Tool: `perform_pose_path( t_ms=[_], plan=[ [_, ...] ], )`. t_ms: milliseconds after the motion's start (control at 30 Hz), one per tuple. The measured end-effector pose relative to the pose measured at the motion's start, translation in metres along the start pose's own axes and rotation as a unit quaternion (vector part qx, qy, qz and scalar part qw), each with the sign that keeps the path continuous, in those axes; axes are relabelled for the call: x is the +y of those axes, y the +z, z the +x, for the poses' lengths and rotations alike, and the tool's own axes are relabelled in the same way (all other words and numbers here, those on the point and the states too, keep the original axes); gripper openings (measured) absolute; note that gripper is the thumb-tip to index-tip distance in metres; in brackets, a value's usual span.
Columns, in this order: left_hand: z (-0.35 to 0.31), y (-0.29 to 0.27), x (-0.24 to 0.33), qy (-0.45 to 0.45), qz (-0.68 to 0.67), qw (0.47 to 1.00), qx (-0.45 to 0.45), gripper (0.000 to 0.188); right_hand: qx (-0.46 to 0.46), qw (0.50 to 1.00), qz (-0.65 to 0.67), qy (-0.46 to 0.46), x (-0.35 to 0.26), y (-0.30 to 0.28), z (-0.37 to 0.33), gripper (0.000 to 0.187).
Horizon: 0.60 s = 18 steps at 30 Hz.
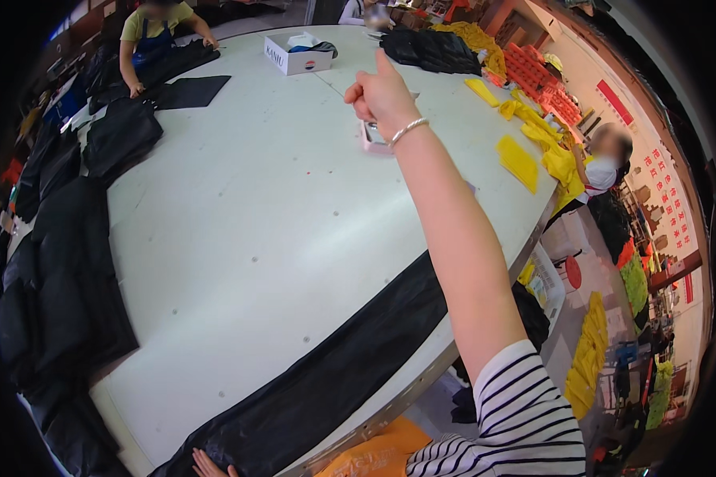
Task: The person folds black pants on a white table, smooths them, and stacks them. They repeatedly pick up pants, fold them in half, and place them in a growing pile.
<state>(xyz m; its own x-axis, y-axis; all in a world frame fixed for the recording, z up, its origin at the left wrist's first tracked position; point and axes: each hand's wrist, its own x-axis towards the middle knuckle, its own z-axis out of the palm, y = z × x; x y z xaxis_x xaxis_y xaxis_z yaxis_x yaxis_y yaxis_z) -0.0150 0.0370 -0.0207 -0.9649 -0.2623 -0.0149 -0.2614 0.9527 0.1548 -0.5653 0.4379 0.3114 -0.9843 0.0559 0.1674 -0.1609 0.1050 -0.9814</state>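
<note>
My left hand (207, 464) lies at the lower edge on a long black fabric piece (318, 370), its visible fingers stretched out flat. That piece runs along the near table edge toward the right. My right arm reaches far across the table. My right hand (383, 97), with a silver bracelet at the wrist, is raised with one digit pointing up and the other fingers curled in. Whatever the curled fingers hold, if anything, is hidden. Just below that hand, a small pinkish box (371, 141) sits partly covered by the wrist.
Black padded garments (71, 262) are piled along the left of the white table (239, 215). A white carton (298, 60) and a black bundle (429, 52) stand at the far side. Yellow pieces (518, 163) lie on the right. Co-workers (155, 40) work around the table.
</note>
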Motion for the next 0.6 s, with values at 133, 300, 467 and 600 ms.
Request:
perform_pose_path(
  t_ms=[133, 300, 467, 600],
  plan=[
    [0.009, -0.003, 0.012, -0.002, 0.006, 1.0, 0.002, 0.08, 0.061, 0.992, -0.092, -0.061, 0.059, -0.035, 0.019, 0.065],
    [0.012, -0.007, 0.035, -0.082, 0.023, 0.995, 0.054, 0.082, -0.28, 0.852, -0.352, -0.269, 0.165, -0.038, -0.16, 0.028],
    [0.02, 0.002, 0.133, 0.037, 0.008, 0.997, 0.062, 0.077, -0.361, 0.8, -0.385, -0.285, 0.259, -0.105, -0.249, 0.034],
    [0.065, 0.021, 0.257, 0.206, -0.171, 0.963, -0.011, 0.072, -0.366, 0.785, -0.425, -0.262, 0.285, -0.143, -0.234, 0.037]
  ],
)
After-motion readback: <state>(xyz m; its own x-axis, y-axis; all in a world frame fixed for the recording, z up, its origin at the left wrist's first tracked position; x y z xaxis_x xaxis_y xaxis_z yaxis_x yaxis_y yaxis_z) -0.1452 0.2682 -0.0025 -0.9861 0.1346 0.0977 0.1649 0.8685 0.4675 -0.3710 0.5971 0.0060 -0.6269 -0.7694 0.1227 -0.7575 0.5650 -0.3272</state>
